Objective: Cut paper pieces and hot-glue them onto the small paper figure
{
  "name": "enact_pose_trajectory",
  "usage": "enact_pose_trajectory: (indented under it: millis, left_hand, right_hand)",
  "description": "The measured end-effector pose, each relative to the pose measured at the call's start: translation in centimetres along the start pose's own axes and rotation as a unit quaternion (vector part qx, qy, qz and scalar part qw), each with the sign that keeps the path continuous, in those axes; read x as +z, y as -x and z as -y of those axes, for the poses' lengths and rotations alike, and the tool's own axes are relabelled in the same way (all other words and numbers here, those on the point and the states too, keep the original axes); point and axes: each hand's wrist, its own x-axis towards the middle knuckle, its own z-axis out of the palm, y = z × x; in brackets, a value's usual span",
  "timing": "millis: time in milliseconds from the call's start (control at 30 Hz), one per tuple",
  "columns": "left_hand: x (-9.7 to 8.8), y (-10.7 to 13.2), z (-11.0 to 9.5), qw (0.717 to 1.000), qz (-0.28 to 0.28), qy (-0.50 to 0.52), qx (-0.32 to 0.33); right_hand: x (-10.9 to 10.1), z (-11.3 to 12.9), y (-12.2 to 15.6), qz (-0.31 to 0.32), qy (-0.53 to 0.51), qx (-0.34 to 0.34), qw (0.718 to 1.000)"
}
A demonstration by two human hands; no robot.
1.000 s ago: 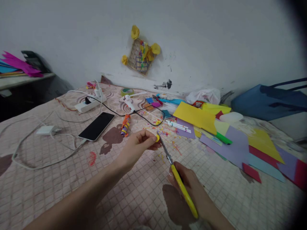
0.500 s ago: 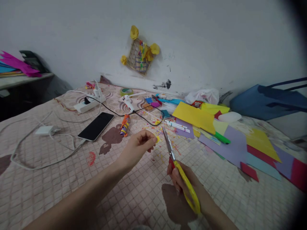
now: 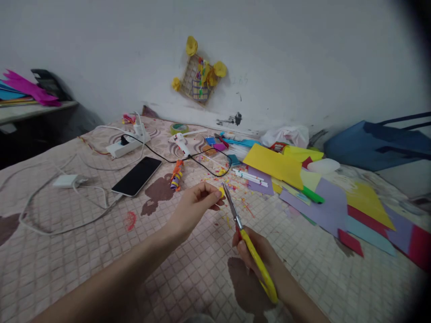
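Note:
Between the thumb and fingers of my left hand (image 3: pixel 198 202) is pinched a small yellow piece of paper (image 3: pixel 221 191). My right hand (image 3: pixel 257 251) is closed around the yellow-handled scissors (image 3: pixel 251 244). Their metal blades point up and to the left, with the tips right beside the yellow piece; whether they touch it I cannot tell. Tiny coloured paper scraps (image 3: pixel 240 195) lie scattered on the cloth beyond my hands. A small orange, purple and yellow paper roll (image 3: pixel 176 176) rests behind my left hand.
To the left lie a phone (image 3: pixel 137 176), a white charger (image 3: pixel 65 181) and a power strip (image 3: pixel 128 144) with looping cables. A white glue gun (image 3: pixel 182 144) and green tape roll (image 3: pixel 179 128) sit farther back. Coloured paper sheets (image 3: pixel 328 204) and a green marker (image 3: pixel 312 194) spread over the right side.
The scissors have moved left, bringing their tips close to the yellow piece, and the blades look closer together. My left hand keeps its pinch. The whole view has shifted very slightly.

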Motion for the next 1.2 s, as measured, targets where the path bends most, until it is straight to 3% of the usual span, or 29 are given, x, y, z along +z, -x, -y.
enact_pose_trajectory:
  millis: [467,833,1200]
  left_hand:
    - [0.6,0.4,0.3,0.999,-0.034,0.042,0.006]
    - [1.6,0.5,1.4,0.993,-0.079,0.084,0.02]
    - [1.7,0.6,1.6,0.993,-0.082,0.085,0.023]
  right_hand:
    - [0.7,0.3,-0.1,-0.015,0.026,-0.007,1.0]
    - [1.1,0.3,-0.1,-0.028,-0.01,0.009,1.0]
    - [1.2,0.1,-0.2,-0.042,0.014,0.014,0.999]
